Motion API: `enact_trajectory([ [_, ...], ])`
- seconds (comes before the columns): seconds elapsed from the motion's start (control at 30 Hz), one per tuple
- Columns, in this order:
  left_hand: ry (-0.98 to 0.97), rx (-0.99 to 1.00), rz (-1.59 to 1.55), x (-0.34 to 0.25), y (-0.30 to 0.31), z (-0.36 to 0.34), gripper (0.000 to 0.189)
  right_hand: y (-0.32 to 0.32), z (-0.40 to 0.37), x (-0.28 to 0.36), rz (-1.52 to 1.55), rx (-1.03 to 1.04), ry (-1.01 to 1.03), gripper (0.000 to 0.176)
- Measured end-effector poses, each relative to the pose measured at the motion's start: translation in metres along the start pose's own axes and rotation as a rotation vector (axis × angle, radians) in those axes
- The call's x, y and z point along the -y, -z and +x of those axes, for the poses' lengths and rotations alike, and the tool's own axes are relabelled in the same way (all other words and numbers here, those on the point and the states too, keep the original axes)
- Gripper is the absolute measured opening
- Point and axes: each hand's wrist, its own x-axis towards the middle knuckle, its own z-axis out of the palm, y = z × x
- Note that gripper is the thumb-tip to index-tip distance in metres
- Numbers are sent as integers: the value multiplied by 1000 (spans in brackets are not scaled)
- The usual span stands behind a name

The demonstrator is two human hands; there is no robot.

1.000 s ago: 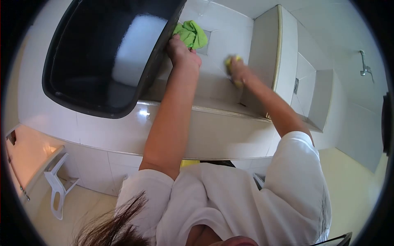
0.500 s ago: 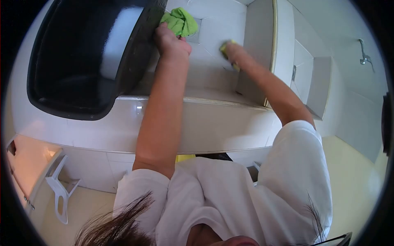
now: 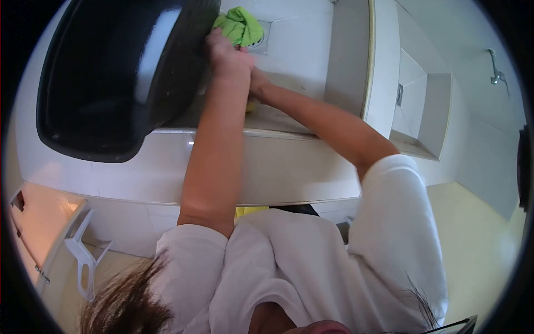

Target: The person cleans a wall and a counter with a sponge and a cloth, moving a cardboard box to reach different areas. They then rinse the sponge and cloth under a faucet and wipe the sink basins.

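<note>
My left hand (image 3: 225,55) is closed on a crumpled green cloth (image 3: 239,26) beside the black basin (image 3: 181,75), its fingers close to the basin's side. The basin stands tilted at the left of the white tiled sink (image 3: 297,53). My right hand (image 3: 257,84) reaches behind my left wrist, low in the sink near the basin, and is partly hidden by it. A bit of a yellow sponge (image 3: 250,107) shows just below that hand. The right fingers are hidden from view.
The drain (image 3: 257,43) lies partly under the cloth. A second, smaller sink (image 3: 409,89) is at the right, with a wall tap (image 3: 493,78) beyond. The tiled front ledge (image 3: 300,170) runs before me. A white plastic chair (image 3: 83,261) stands below left.
My right hand has swept left across the sink floor, from near the right wall to behind my left wrist. The basin has tilted slightly more, and the cloth has shifted a little left.
</note>
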Motion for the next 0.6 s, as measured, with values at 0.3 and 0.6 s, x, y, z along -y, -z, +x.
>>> enact_trajectory([
  [0.3, -18, 68, -13, 5, 0, -3, 22, 100, -46, -61, -628, -64, 514, 27],
  [0.6, -10, 37, 4, 1, 0, -12, 21, 87, 3, -66, -782, -203, 714, 31],
])
